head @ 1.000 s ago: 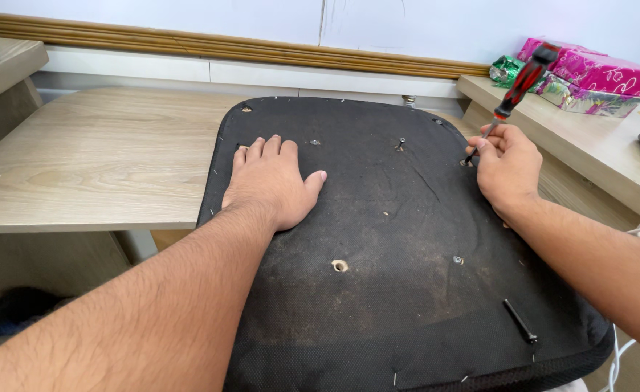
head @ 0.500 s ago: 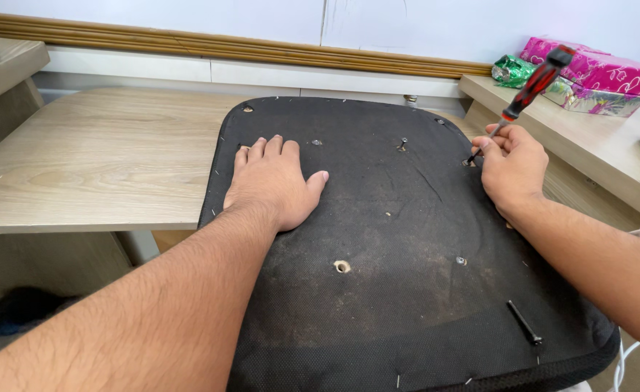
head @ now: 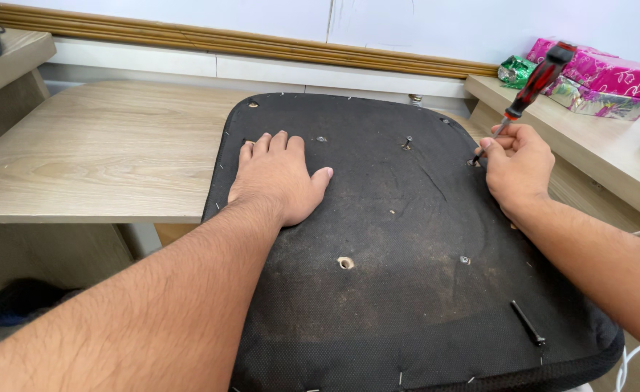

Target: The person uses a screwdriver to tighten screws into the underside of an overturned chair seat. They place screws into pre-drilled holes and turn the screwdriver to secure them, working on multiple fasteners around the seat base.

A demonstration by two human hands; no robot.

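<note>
While I lean on this panel: my left hand (head: 280, 178) lies flat, fingers spread, palm down on the black fabric-covered seat panel (head: 407, 247) at centre frame.

Right hand: my right hand (head: 517, 165) is closed round the shaft of the red-and-black screwdriver (head: 527, 91), fingers pressed together near the tip, at right of centre.

Tip: it meets the panel at a screw spot near the right edge (the screw head itself is hidden by my fingers).

Panel position: it rests on the light wooden desk (head: 102, 156), its lower part overhanging toward the bottom of the frame.

Risk, slip: I judge the tilted driver could cam out and skid across the fabric, tearing it or jabbing my fingers.

Risk, tilt: the overhanging part could tip if my flat hand eases off.

Risk, loose parts: a black bolt (head: 527, 323) lies loose at lower right and could roll off the edge; staples stick out round the rim and may scratch my forearm.

Nearby: pink wrapped boxes (head: 599, 76) sit on the shelf at upper right, well apart.
</note>
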